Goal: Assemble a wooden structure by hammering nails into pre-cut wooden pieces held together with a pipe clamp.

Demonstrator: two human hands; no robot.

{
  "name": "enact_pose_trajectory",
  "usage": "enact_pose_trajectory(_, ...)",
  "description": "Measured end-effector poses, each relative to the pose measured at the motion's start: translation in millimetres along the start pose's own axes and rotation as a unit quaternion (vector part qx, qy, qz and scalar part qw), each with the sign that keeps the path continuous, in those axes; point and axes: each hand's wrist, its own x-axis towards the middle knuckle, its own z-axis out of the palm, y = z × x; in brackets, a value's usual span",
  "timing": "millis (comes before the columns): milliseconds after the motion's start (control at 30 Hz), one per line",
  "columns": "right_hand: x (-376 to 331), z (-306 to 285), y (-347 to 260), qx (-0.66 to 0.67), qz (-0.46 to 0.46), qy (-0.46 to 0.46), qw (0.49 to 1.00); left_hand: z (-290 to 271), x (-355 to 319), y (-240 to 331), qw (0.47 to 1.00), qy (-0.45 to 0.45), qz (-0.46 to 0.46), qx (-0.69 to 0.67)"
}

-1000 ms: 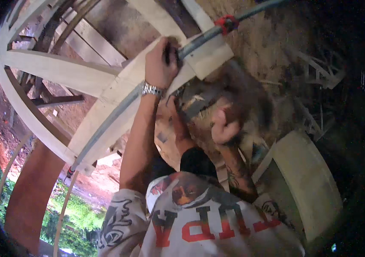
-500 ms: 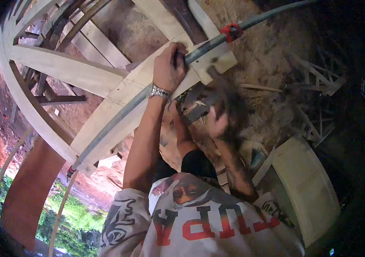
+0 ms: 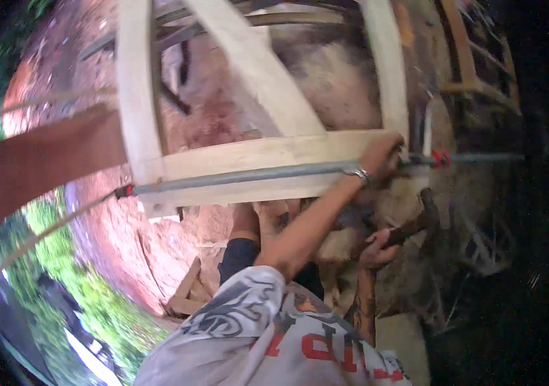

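A long grey pipe clamp (image 3: 255, 174) with red fittings near its ends lies along a pale wooden board (image 3: 249, 153) of a frame. My left hand (image 3: 382, 156), a metal watch on its wrist, is closed over the clamp's pipe near the board's right end. Lower right, my right hand (image 3: 377, 251) is wrapped round the handle of a hammer (image 3: 426, 209). The hammer's head points up and away, just below the frame's right corner and apart from it. Some of my left fingers are hidden or blurred.
Pale upright pieces (image 3: 138, 83) and a diagonal brace (image 3: 268, 77) join the board. A brown curved panel (image 3: 43, 161) stands at left, with a thin pole below it. Wood offcuts (image 3: 187, 289) lie on the reddish dirt floor. More wooden frames stand at far right.
My view has turned, so the clamp and board now run nearly level. My right hand and the hammer, blurred before, show more clearly, farther from the joint. My left hand stays at the clamp.
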Motion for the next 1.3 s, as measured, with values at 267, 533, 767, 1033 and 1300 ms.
enact_pose_trajectory(267, 10, 44, -7, -0.177, -0.153, -0.112, 0.966, -205, -165, 74, 0.982, 0.117, -0.125, 0.075)
enact_pose_trajectory(533, 20, 178, -127, -0.314, -0.301, -0.302, 0.848, -552, -351, 113, 0.745, 0.477, -0.254, 0.392)
enact_pose_trajectory(767, 29, 285, -133, -0.292, -0.392, -0.337, 0.804, -621, -469, 27, 0.785, 0.588, -0.195, -0.029)
enact_pose_trajectory(1033, -42, 305, -162, -0.274, -0.406, -0.334, 0.806, -587, -454, -37, 0.816, 0.537, -0.132, -0.167)
enact_pose_trajectory(1300, -153, 324, -139, -0.286, -0.400, -0.394, 0.776, -572, -409, -33, 0.739, 0.624, -0.142, -0.211)
